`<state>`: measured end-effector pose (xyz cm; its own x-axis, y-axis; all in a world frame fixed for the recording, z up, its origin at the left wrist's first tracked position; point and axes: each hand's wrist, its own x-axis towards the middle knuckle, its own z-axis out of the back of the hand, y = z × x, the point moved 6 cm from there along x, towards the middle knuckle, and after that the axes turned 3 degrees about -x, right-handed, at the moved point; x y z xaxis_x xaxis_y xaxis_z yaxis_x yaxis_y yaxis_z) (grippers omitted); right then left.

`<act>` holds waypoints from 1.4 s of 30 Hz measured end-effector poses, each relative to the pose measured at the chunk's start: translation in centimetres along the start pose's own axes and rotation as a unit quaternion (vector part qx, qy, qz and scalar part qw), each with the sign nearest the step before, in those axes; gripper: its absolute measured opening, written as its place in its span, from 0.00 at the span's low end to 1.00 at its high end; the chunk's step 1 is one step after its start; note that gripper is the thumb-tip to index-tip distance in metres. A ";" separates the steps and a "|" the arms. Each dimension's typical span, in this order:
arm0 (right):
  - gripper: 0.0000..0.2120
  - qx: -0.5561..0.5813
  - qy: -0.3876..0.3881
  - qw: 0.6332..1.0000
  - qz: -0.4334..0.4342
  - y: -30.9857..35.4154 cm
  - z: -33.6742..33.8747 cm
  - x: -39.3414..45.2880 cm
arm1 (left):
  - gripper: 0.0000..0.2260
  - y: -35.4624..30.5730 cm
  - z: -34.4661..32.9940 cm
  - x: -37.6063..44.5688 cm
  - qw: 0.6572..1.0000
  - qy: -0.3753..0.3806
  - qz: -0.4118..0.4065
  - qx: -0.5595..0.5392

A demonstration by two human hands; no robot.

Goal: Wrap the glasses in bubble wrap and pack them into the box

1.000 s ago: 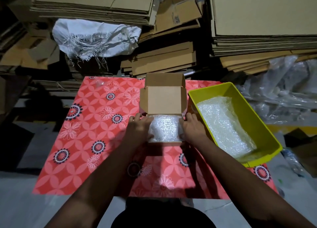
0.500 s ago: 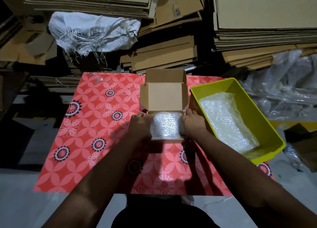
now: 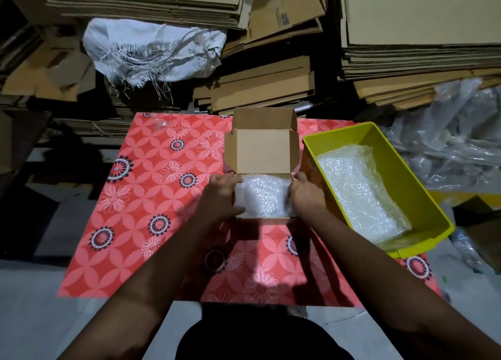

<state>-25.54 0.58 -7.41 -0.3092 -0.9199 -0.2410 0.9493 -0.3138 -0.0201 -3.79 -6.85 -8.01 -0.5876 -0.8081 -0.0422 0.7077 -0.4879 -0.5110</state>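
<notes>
bubble-wrapped bundle [image 3: 261,197] in box [image 3: 261,153], hands flanking

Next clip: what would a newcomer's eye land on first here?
Centre of the red floral mat: the left hand and right hand press a white bubble-wrapped bundle into the small open cardboard box. To its right, a yellow plastic bin holds more bubble wrap.

Bubble wrap [image 3: 261,197] hides whatever lies inside the box [image 3: 262,153]; I cannot make out glasses, and my hands possibly cover its side walls.
</notes>
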 end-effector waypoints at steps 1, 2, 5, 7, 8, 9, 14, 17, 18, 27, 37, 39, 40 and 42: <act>0.14 0.002 0.016 1.000 0.011 -0.2 0.0 0.3 | 0.26 0.3 0.2 -0.1 1.000 -0.018 -0.005 0.015; 0.15 0.007 0.034 0.999 0.026 -0.4 0.0 0.4 | 0.19 0.6 0.4 -0.2 0.999 -0.042 -0.010 0.024; 0.12 0.054 -0.011 0.998 0.034 -1.0 1.2 0.3 | 0.07 0.5 1.0 -0.8 0.993 -0.109 -0.030 0.022; 0.10 0.079 -0.081 0.993 0.040 -1.1 2.1 -0.3 | 0.06 -0.3 1.5 -1.0 0.986 -0.156 -0.057 0.014; 0.10 0.064 -0.091 0.992 0.059 -0.8 2.2 -0.6 | 0.07 -0.6 1.6 -0.9 0.985 -0.161 -0.066 0.012; 0.10 0.035 -0.081 0.993 0.077 -0.3 1.8 -0.9 | 0.07 -0.9 1.5 -0.9 0.985 -0.158 -0.068 0.015; 0.12 -0.065 -0.058 0.996 0.024 -0.1 -0.3 -1.0 | 0.06 -0.6 0.5 -0.5 0.990 -0.123 -0.034 0.063; 0.13 -0.090 -0.068 0.993 0.017 0.4 -0.4 -1.1 | 0.06 -1.4 0.3 0.0 0.987 -0.106 -0.024 0.122; 0.12 -0.094 -0.072 0.993 0.011 0.4 -0.5 -1.1 | 0.05 -1.7 0.0 0.0 0.984 -0.097 -0.021 0.151; 0.14 -0.065 0.003 0.998 -0.001 -0.2 -0.9 -0.4 | 0.04 -1.3 -1.2 -0.6 0.979 -0.071 -0.025 0.191; 0.19 -0.081 -0.090 0.992 -0.037 0.5 0.2 -2.1 | 0.12 -2.9 -1.7 -0.9 0.973 -0.132 -0.095 0.165; 0.18 -0.092 -0.110 0.990 0.010 1.3 0.1 -2.5 | 0.13 -3.5 -2.3 -1.4 0.966 -0.143 -0.136 0.167; 0.16 -0.098 -0.113 0.988 0.029 1.7 -0.1 -2.6 | 0.12 -3.6 -2.5 -1.4 0.965 -0.146 -0.136 0.172; 0.12 -0.109 -0.119 0.986 0.044 2.2 -0.1 -2.8 | 0.10 -3.5 -2.4 -1.3 0.965 -0.148 -0.112 0.184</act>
<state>-22.58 2.49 -6.92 -0.2047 -0.9787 -0.0175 0.9550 -0.1957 -0.2230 -6.44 -3.36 -8.21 -0.6425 -0.7011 0.3094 0.6996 -0.7014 -0.1366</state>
